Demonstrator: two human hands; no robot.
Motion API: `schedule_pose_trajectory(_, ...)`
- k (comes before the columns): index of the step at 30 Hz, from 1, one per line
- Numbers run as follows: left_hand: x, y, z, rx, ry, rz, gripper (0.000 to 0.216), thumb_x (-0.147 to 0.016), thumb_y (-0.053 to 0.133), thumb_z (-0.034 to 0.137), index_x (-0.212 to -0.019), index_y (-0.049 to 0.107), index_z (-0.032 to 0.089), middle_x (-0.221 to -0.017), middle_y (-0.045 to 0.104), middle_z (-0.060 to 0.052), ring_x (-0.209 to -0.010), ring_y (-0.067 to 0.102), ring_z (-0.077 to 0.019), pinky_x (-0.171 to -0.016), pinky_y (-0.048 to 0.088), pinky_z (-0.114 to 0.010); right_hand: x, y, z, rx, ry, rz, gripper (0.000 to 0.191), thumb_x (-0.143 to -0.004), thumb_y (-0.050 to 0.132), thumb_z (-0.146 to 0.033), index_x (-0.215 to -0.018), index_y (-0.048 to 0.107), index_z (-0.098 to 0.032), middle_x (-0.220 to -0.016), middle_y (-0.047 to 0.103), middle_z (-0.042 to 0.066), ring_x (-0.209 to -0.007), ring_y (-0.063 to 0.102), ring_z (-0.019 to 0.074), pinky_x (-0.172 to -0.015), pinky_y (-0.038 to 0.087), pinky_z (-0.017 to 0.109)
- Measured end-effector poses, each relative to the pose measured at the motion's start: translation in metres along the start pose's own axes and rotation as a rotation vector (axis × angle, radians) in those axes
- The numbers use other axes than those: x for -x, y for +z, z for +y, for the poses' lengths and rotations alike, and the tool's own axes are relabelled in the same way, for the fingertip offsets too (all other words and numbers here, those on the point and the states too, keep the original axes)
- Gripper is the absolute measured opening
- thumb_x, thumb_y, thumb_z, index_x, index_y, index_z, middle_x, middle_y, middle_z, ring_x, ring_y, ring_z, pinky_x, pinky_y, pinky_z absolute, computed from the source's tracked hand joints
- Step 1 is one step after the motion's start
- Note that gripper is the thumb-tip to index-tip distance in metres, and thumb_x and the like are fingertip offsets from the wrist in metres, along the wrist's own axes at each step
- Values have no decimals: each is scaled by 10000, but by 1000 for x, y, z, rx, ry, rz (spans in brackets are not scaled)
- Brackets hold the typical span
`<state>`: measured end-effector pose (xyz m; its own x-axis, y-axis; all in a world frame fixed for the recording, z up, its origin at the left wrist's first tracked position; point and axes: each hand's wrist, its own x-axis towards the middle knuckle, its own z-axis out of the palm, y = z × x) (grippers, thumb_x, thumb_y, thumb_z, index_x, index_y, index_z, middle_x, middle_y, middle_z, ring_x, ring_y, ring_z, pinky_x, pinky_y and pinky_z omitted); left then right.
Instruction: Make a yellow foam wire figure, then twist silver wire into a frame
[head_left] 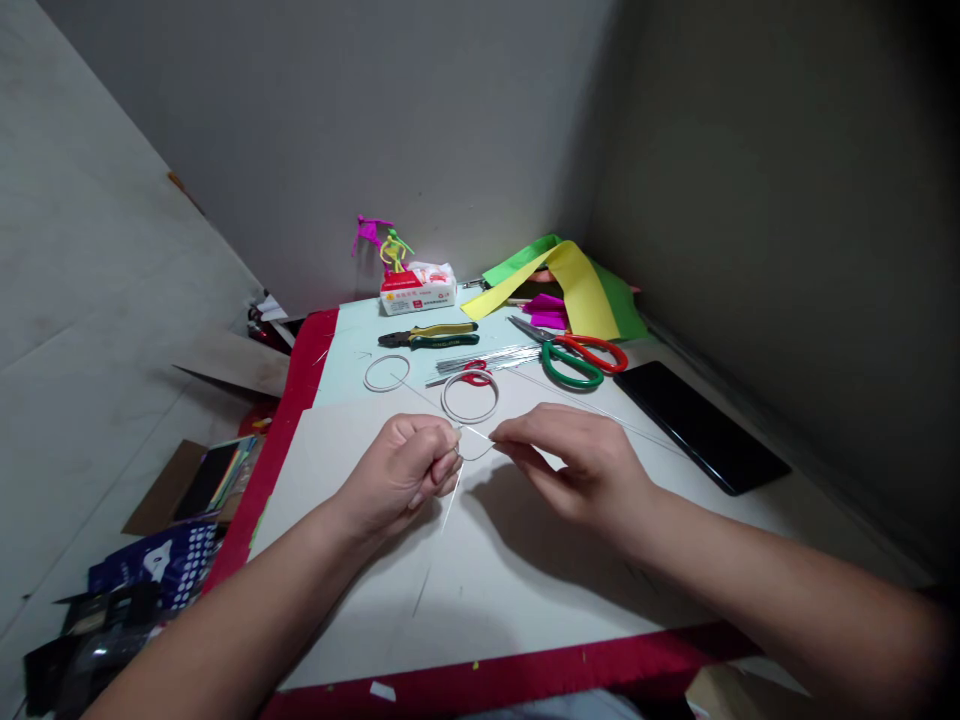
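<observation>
My left hand [411,465] is closed in a fist around a thin metal wire [477,433], whose ends stick out above and below it. From the fist the wire bends into a small loop toward my right hand [577,460], where thumb and forefinger pinch it. Just beyond both hands lies a roll of white tape [470,396], with small red-handled scissors [476,372] partly hidden behind it. Another thin white ring [387,373] lies to its left. A bundle of straight wires [502,358] rests behind the tape.
Pliers [429,336], large scissors with red and green handles [577,360] and a black phone [701,425] lie on the table. Behind them are a small box [417,292], twisted figures [391,250] and yellow and green sheets [577,290]. Walls stand behind and at right.
</observation>
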<state>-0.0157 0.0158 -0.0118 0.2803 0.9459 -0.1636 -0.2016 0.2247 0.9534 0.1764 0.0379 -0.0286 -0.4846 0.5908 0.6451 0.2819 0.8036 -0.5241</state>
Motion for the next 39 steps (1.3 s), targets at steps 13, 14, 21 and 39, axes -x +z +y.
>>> schedule_pose_trajectory(13, -2, -10, 6, -279, -166, -106, 511, -909, 379, 437, -592, 623, 118, -367, 467, -2, -369, 350, -79, -435, 163, -250, -1, 2, 5, 75, 14, -92, 136, -829, 492, -59, -871, 594, -139, -759, 614, 55, -694, 538, 144, -635, 413, 251)
schedule_pose_trajectory(14, -2, -9, 7, -313, -216, -113, 561, -920, 340, 478, -593, 621, 120, -360, 467, -4, -365, 354, -82, -435, 173, -249, 0, 3, 5, 94, -1, -109, 138, -830, 485, -61, -865, 595, -138, -757, 609, 59, -694, 534, 149, -630, 409, 256)
schedule_pose_trajectory(21, -4, -2, 13, -473, -403, -175, 522, -900, 348, 424, -563, 607, 122, -333, 502, -18, -343, 349, -85, -443, 180, -247, 6, 10, -2, 199, -57, -201, 169, -783, 478, -45, -835, 614, -131, -730, 582, 59, -670, 495, 160, -589, 374, 262)
schedule_pose_trajectory(39, 1, 5, 13, -468, -421, -130, 316, -769, 341, 228, -517, 521, 168, -321, 462, 11, -375, 349, -92, -447, 229, -236, 2, 9, -12, -17, 127, -260, 131, -803, 518, -92, -809, 645, -123, -713, 593, 38, -662, 502, 129, -601, 375, 237)
